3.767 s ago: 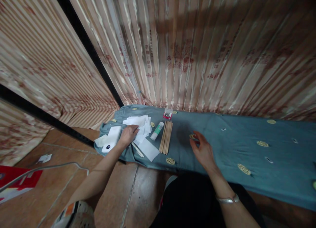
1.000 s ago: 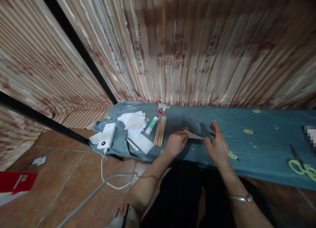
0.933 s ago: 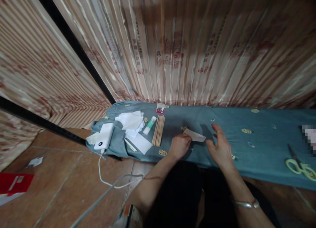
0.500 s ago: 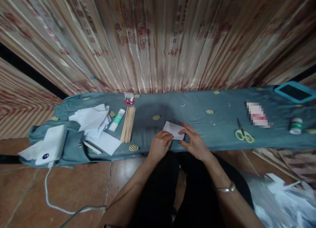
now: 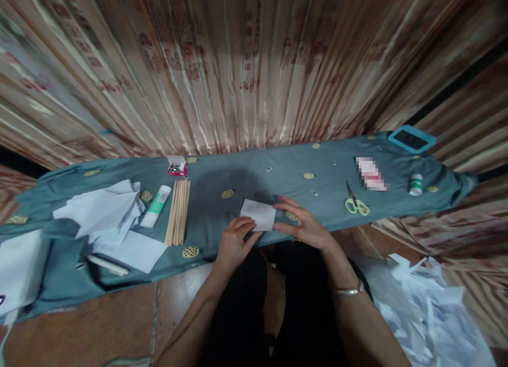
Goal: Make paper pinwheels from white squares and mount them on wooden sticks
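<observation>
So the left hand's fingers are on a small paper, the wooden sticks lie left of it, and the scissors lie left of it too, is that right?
Not quite: the scissors lie to the right of the small paper, as the head view shows. The left hand's fingers are on it, and the sticks lie left.

The paper is white, the cloth blue-green with yellow pineapples.

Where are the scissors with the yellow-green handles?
In the head view, the scissors lie on the blue-green cloth, to the right of the person's right hand. Their nearest neighbour is the blurred pink-and-white item, just beyond them.
</observation>
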`<state>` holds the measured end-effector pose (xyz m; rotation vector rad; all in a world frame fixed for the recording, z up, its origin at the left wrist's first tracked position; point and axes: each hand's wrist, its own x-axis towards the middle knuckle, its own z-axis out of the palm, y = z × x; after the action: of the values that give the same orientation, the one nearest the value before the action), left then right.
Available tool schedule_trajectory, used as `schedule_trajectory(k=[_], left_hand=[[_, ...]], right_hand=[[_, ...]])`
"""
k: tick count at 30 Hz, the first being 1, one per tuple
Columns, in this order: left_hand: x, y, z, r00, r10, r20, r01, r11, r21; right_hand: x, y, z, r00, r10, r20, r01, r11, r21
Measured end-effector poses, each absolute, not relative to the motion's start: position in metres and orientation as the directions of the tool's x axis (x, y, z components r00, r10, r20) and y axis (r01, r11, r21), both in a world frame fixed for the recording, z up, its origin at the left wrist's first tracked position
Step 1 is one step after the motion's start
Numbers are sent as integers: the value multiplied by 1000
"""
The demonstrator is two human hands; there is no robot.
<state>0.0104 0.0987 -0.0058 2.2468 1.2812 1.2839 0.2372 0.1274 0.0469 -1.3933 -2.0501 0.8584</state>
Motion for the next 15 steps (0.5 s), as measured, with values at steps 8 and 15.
schedule_trajectory(k=[8, 15], left_hand=[[7, 104, -17, 189, 800, 569, 625, -545, 559], [9, 105, -24, 128, 891, 436, 771, -365, 522]], right_hand=[[350, 143, 51, 439, 890, 120, 882, -402, -246], [364, 145, 49, 519, 852, 63, 854, -514, -86]])
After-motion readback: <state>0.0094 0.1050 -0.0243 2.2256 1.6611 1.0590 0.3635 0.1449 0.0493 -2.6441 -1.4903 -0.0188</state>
